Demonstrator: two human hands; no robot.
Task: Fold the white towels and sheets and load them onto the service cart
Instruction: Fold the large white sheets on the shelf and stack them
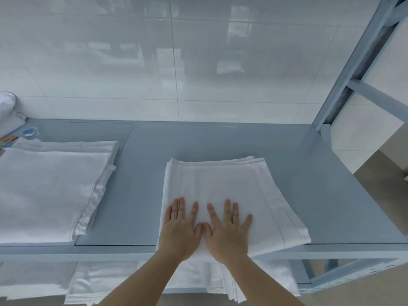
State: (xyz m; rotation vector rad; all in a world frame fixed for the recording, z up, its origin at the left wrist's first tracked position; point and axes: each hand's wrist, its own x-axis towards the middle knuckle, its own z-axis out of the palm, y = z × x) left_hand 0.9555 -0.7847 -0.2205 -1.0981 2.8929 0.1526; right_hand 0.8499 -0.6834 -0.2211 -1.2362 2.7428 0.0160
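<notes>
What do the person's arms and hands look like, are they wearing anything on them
Both arms are bare up to the bottom edge of the picture, no sleeves in view. The left hand and right hand wear no gloves, and no rings, watch or bracelets show. The fingernails look short and unpainted.

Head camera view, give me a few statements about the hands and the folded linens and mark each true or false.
1. Both hands, left hand and right hand, press flat on the folded white sheet. True.
2. The right hand grips a blue cup. False: it lies open on the sheet.
3. A second folded stack lies to the left on the blue-grey shelf. True.
4. The pressed sheet lies wholly on the shelf. False: its near edge overhangs the front.
</notes>
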